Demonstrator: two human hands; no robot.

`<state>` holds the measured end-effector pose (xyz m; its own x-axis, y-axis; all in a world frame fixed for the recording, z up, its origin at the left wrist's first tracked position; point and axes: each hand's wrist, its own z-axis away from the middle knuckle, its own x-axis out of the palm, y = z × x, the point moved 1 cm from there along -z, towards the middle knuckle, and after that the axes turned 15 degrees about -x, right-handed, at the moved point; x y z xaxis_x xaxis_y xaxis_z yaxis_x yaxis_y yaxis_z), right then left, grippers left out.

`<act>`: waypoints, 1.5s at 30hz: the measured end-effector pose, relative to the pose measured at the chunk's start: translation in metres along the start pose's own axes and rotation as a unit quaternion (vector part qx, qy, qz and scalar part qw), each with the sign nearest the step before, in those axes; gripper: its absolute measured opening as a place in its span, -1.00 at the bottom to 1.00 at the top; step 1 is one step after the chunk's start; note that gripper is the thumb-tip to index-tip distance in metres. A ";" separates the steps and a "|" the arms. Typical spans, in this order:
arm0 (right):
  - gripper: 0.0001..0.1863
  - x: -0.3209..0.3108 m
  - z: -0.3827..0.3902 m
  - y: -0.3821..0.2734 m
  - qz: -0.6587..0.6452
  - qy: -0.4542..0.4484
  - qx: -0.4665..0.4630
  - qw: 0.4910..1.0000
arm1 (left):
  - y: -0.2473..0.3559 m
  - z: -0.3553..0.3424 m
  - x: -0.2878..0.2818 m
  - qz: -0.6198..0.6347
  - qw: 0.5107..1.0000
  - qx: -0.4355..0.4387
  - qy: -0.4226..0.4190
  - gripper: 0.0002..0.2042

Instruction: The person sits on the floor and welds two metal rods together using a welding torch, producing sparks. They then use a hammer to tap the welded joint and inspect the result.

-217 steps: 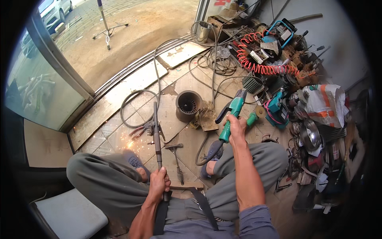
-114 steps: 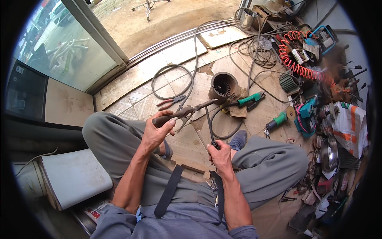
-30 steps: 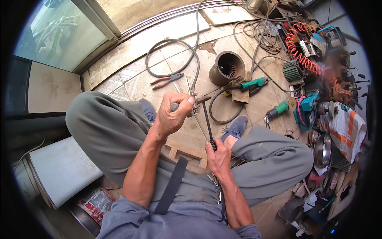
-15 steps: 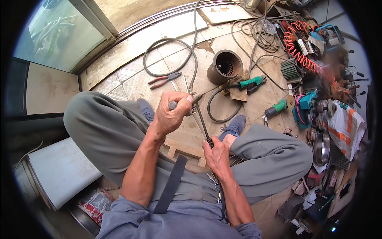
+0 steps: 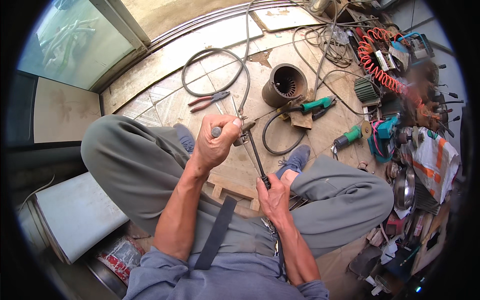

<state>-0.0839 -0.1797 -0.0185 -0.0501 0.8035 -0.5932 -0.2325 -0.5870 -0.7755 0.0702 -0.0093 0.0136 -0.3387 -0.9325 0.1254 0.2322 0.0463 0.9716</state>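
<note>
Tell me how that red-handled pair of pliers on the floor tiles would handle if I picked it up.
The red-handled pliers look like metal, so probably stiff and fairly heavy for their size. Their handles lie spread, so they may swing at the pivot. Lying flat on the floor tiles, they seem unlikely to roll.

Daylit tiled floor (image 5: 320, 135), glass window (image 5: 75, 50) at left, tool clutter (image 5: 400, 115) along the right

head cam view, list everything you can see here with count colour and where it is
electrode holder: 1, dark, in left hand
thin rod: 1, dark, between both hands
pliers: 1, red handles, floor ahead
motor stator: 1, brown, floor ahead
grinders: 2, green, right floor
coiled hose: 1, orange, upper right
cable loop: 1, grey, by pliers
wooden block: 1, tan, between legs
left hand: 1, fist on holder
right hand: 1, pinching rod end
</note>
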 end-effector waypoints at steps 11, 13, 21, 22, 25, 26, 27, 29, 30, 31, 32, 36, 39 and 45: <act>-0.69 0.005 -0.007 0.005 0.029 -0.018 -0.015 0.999 | -0.012 -0.003 -0.011 0.086 0.990 0.022 0.114 -0.56; -0.69 0.007 -0.004 0.005 -0.026 0.016 -0.021 0.999 | -0.014 -0.003 -0.014 0.116 0.984 0.034 0.132 -0.56; -0.69 0.008 -0.009 0.003 -0.147 0.015 0.036 0.988 | -0.010 -0.001 -0.024 0.183 0.970 0.018 0.157 -0.56; -0.69 0.009 -0.010 0.001 -0.106 0.019 -0.007 0.994 | -0.010 -0.001 -0.023 0.177 0.972 0.027 0.151 -0.56; -0.68 0.012 -0.020 -0.002 -0.025 -0.030 -0.013 0.999 | -0.007 0.000 -0.021 0.155 0.980 0.015 0.122 -0.56; -0.68 0.012 -0.020 -0.001 -0.029 -0.019 -0.018 0.999 | -0.006 0.000 -0.021 0.143 0.984 0.018 0.107 -0.56; -0.67 0.013 -0.017 0.001 -0.032 -0.008 -0.024 0.999 | -0.007 -0.001 -0.020 0.131 0.987 0.021 0.093 -0.57; -0.67 0.013 -0.015 0.003 -0.024 -0.012 -0.024 0.999 | -0.007 0.002 -0.019 0.114 0.988 0.019 0.103 -0.59; -0.67 0.013 -0.015 0.003 -0.014 -0.024 -0.020 0.999 | -0.006 0.002 -0.017 0.110 0.986 0.014 0.124 -0.60; -0.67 0.012 -0.017 0.003 -0.003 -0.032 -0.016 0.999 | -0.003 0.001 -0.014 0.105 0.984 0.012 0.142 -0.61; -0.68 0.011 -0.017 0.002 -0.010 -0.024 -0.017 1.000 | 0.002 0.002 -0.009 0.123 0.975 -0.002 0.184 -0.66; -0.69 0.005 -0.014 -0.008 -0.039 0.011 -0.024 0.999 | 0.020 -0.002 0.009 0.212 0.914 0.089 0.334 -0.62; -0.69 0.001 -0.012 -0.007 -0.019 0.008 -0.030 0.999 | 0.011 0.009 -0.013 0.221 0.948 0.062 0.219 -0.56; -0.70 -0.011 0.008 -0.026 -0.051 0.007 -0.009 0.999 | 0.004 0.031 0.013 0.137 0.977 0.094 0.132 -0.49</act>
<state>-0.0850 -0.1729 0.0099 -0.0126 0.8581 -0.5133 -0.2186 -0.5033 -0.8360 0.0384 -0.0099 0.0250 -0.0335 -0.9344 0.3547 0.1007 0.3499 0.9314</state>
